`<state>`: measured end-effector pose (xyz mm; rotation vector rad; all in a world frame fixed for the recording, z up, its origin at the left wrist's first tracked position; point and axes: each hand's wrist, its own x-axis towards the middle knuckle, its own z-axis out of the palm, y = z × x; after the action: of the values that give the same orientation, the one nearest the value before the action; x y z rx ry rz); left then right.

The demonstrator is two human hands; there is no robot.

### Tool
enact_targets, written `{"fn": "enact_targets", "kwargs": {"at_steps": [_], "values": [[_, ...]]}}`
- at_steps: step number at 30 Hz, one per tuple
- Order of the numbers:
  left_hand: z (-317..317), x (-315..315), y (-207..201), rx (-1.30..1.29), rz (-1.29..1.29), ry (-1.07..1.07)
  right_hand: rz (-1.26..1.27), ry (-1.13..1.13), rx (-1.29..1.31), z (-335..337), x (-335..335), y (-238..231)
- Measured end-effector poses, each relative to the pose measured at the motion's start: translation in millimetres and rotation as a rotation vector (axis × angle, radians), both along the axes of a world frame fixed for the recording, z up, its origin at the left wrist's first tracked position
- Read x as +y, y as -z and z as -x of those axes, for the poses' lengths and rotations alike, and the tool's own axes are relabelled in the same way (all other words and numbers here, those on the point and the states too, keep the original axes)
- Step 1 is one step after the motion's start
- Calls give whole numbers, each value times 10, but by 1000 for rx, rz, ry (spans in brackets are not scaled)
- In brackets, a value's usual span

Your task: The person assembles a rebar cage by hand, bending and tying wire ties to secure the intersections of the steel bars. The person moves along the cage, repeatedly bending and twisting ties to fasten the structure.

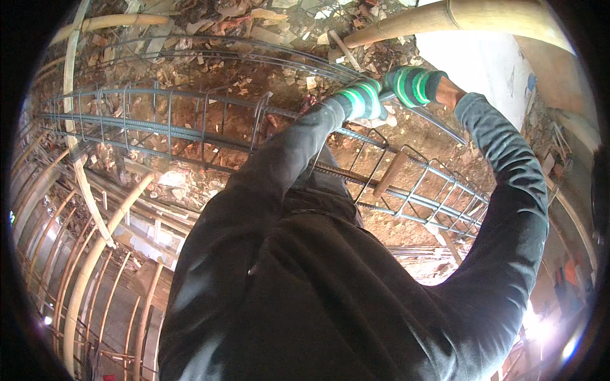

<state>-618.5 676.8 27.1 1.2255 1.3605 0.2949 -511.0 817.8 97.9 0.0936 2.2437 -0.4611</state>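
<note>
Both my hands wear green-and-grey striped gloves and are close together at the upper middle. My left hand (361, 100) is closed around a bundle of thin steel reinforcing bars; its fingertips point down and to the right. Just to its right, my right hand (414, 86) is closed on the same steel bars (440, 122), which run on past it toward the lower right. Under my forearms lies a long rebar cage (152, 127) of ribbed bars and square stirrups, crossing from left to right. My body hides its middle.
Thick bamboo poles lie at the upper right (419, 22) and lower left (89, 273). A wooden piece (390, 173) sits across the cage. Rubble and soil (254, 60) cover the ground, with a pale slab (486, 70) at the right. More bamboo sticks stand at the left.
</note>
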Motion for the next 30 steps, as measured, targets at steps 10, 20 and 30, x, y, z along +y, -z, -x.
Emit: {"fn": "enact_targets", "kwargs": {"at_steps": [10,20,30], "values": [[-71,94,-38,-381,428,102,-173,-7,287,-213,-267,-314],[49,78,-253,-116,132,134,122,315,-288,-7,-102,-372],[211,125,-171,-542,368,-48,-439,-186,822,-88,-351,-517]]}}
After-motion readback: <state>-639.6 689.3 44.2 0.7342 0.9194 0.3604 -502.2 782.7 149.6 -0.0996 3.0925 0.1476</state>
